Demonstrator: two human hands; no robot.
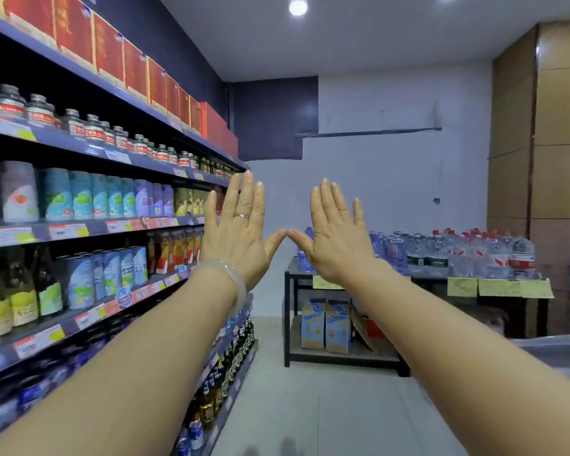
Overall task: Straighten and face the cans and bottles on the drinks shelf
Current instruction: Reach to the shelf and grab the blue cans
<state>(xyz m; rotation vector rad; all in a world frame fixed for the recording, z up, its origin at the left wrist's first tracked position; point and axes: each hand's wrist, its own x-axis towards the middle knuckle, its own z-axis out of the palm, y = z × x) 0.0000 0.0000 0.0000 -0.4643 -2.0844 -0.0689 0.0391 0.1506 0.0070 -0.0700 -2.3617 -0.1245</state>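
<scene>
Forearms: both are extended forward, bare, from the lower corners of the view.
Bracelet [234, 278]: a pale bangle is worn at the left wrist.
Left hand [237, 232]: raised with its back to the camera, fingers spread and upright, nothing held; a ring [242, 216] is seen on one finger.
Right hand [338, 235]: raised likewise, fingers spread, nothing held; its thumb tip is touching the left thumb tip between the two hands.
Drinks shelf [79, 232]: located to the left of the left hand, running away along the aisle; neither hand is in contact with it.
Cans [79, 199]: pale blue, purple and yellow cans are ranged upright on the tier level with the left hand's fingers.
Bottles [20, 291]: dark bottles with green and yellow labels are stood on the tier level with the left wrist, beside further cans.
Red boxes [109, 54]: lined along the top tier, above and left of both hands.
Water bottles [458, 251]: stacked on a dark desk [288, 311] beyond and to the right of the right hand.
Wall: pale, found farthest behind both hands.
</scene>
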